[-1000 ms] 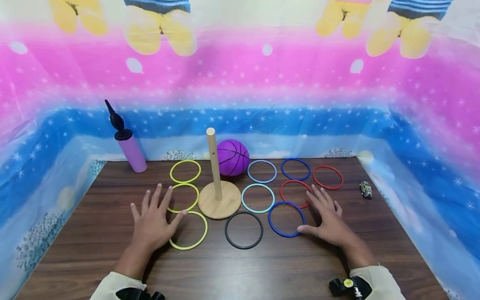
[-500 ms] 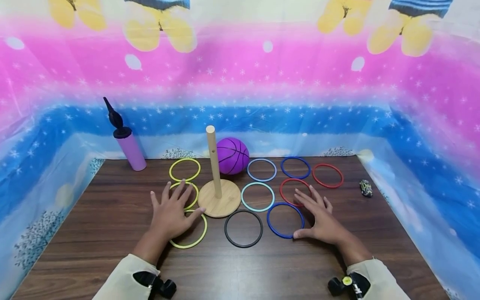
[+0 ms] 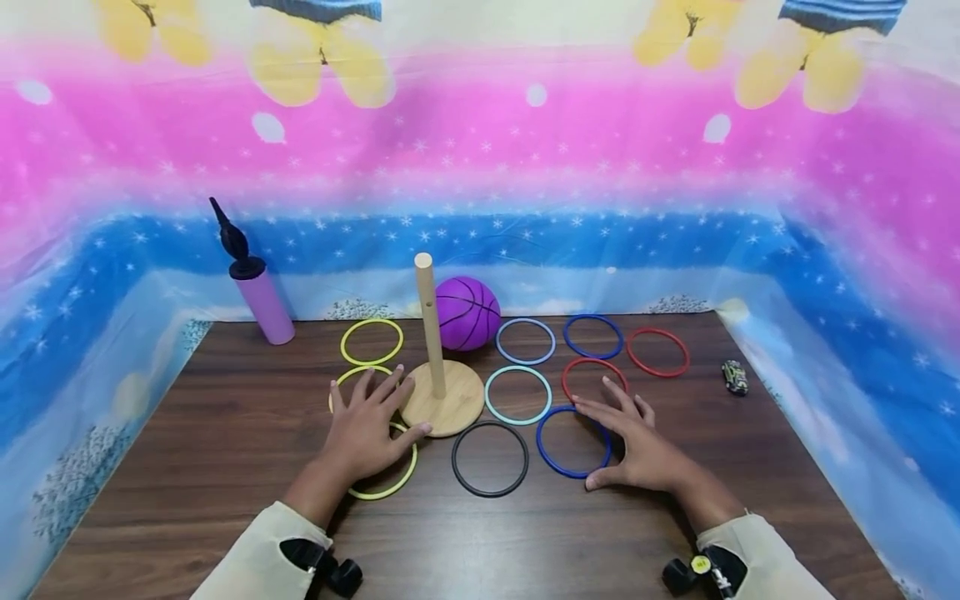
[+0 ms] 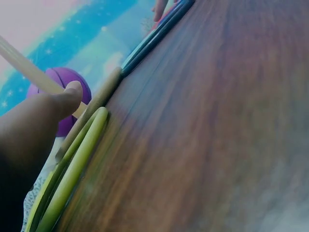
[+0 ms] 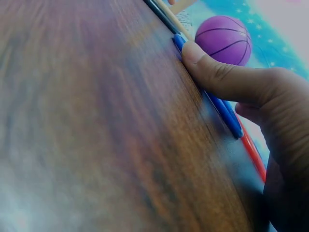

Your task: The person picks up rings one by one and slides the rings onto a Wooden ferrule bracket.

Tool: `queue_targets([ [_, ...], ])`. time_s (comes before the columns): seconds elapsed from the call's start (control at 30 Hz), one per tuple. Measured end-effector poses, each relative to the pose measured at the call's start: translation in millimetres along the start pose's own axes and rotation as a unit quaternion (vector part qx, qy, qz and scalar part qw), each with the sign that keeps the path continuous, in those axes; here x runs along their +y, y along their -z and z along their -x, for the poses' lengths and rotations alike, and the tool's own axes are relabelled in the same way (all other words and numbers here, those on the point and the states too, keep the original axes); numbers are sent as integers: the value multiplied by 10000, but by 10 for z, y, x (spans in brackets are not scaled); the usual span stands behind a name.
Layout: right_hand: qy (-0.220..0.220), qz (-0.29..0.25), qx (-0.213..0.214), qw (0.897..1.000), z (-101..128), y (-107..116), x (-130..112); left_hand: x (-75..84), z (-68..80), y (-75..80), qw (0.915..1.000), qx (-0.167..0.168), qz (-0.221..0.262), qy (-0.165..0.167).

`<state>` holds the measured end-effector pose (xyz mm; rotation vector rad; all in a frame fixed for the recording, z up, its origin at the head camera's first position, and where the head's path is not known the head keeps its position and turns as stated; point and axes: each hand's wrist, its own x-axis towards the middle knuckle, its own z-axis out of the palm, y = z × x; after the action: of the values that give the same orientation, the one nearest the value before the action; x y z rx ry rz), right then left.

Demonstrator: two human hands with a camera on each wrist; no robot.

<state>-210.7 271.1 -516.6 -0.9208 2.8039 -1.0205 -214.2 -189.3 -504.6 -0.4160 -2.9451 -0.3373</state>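
My left hand (image 3: 367, 433) is spread low over the front and middle yellow rings, fingers apart, partly hiding both. Its thumb lies in front of the round base of a wooden peg stand (image 3: 463, 400); the left wrist view shows that thumb above the edge of the front yellow ring (image 4: 72, 179). On the other side my right hand (image 3: 641, 446) curves over the near blue ring (image 3: 538, 442), thumb by its front edge and index finger near its back. In the right wrist view the thumb overlaps the blue ring (image 5: 226, 116). The rings lie flat.
Between the hands lie a black ring (image 3: 490, 495) and a turquoise ring (image 3: 517, 368). Further rings in yellow, light blue, blue and red lie behind. A purple ball (image 3: 468, 312), a purple hand pump (image 3: 264, 304) and a toy car (image 3: 735, 377) stand around them.
My left hand has moved right, from beside the yellow rings to over them, close to the stand. My right hand has shifted slightly left over the near blue ring. The rings look unmoved.
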Motion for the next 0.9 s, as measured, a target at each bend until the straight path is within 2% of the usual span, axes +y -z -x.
queue_targets([
  [0.27, -98, 41, -46, 9999, 33, -3, -11, 19, 12, -14, 9999, -111, 15, -15],
  [0.53, 50, 94, -82, 9999, -3, 41, -18, 35, 33, -29, 9998, -109, 120, -71],
  [0.77, -73, 58, -195, 9998, -6, 23, -46, 42, 50, -22, 9995, -229, 221, 21],
  [0.9, -146, 27, -50, 9999, 8, 1, -62, 36, 49, -3, 9994, -243, 264, -15],
])
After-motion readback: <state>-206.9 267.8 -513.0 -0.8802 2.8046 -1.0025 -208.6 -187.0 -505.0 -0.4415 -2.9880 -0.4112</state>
